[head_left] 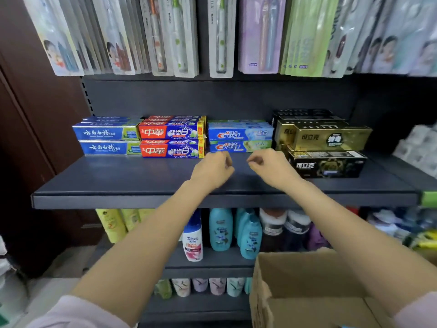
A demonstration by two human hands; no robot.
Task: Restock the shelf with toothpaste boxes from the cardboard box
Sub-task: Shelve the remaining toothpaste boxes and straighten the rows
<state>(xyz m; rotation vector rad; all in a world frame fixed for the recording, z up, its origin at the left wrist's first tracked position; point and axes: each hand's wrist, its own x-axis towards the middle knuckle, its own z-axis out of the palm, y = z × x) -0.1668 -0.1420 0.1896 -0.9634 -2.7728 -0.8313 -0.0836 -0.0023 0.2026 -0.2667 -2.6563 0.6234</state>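
A dark grey shelf (118, 181) spans the store rack, its front half bare out to the edge. Along its back, toothpaste boxes (171, 136) stand in stacked rows: blue, red, light blue, then gold and black. The cardboard box (307, 292) sits open at lower right; what it holds is hidden. Shampoo bottles (221, 229) fill the tier below. Left hand (212, 169) and right hand (269, 168) hover over the bare shelf before the light blue boxes, fingers loosely curled, holding nothing.

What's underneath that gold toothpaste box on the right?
The gold toothpaste box rests on a black toothpaste box, which lies on the shelf. More black boxes sit behind; how many is hidden.
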